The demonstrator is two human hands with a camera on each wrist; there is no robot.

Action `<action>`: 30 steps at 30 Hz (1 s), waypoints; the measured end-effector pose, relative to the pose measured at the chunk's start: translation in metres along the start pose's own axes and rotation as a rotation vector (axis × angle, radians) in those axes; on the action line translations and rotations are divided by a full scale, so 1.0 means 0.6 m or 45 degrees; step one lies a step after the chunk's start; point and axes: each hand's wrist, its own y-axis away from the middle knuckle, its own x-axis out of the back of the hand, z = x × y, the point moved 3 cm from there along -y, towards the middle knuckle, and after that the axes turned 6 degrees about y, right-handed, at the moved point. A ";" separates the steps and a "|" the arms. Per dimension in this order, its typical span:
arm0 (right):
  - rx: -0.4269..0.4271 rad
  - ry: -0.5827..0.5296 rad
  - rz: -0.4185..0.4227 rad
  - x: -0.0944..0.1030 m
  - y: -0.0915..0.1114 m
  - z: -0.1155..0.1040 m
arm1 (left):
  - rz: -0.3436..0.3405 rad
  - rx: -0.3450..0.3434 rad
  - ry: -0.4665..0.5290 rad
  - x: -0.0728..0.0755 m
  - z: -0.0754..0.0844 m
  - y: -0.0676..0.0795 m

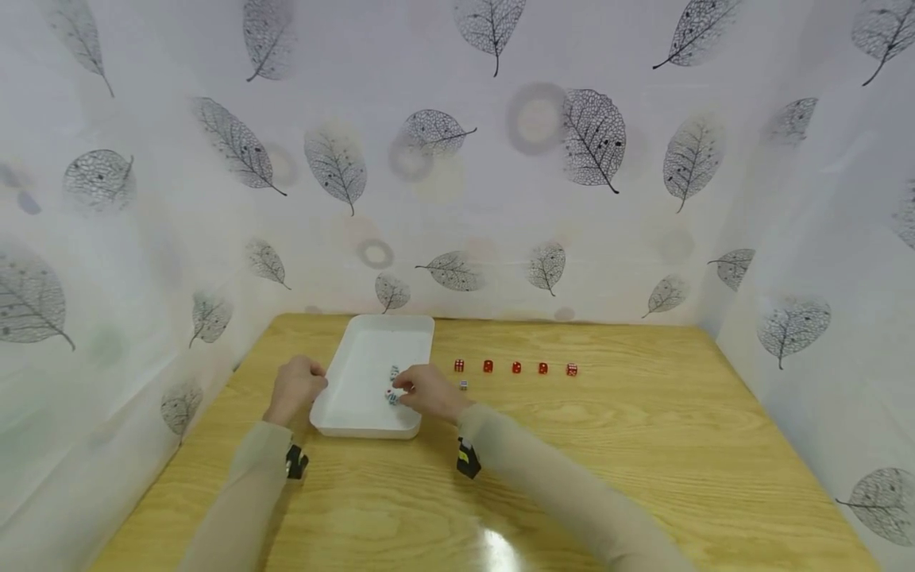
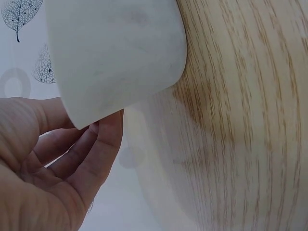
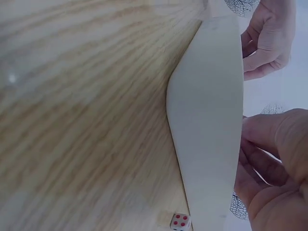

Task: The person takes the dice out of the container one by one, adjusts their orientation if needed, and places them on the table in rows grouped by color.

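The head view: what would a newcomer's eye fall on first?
Probably the shallow white rectangular tray, left of centre on the yellowish wood-grain table, with the left hand at its left rim and the right hand over its right side. Right of it, five small red cubic dice form a row. Behind, a pale backdrop shows dark printed leaves.

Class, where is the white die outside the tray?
In the head view, the white die lies right of the tray, just below the leftmost red die.
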 end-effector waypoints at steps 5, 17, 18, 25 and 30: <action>-0.033 0.120 -0.052 -0.003 -0.014 -0.009 | -0.003 -0.006 0.007 0.003 0.004 0.003; -0.081 0.288 -0.114 -0.025 -0.030 -0.013 | 0.002 -0.021 0.006 0.006 0.003 0.005; -0.084 0.293 -0.111 -0.027 -0.030 -0.012 | 0.005 -0.024 0.006 0.006 0.003 0.004; -0.091 0.341 -0.074 -0.035 -0.026 -0.012 | 0.009 -0.029 -0.002 0.003 0.005 0.001; -0.079 0.321 -0.071 -0.036 -0.023 -0.016 | 0.004 -0.020 -0.001 0.003 0.003 0.001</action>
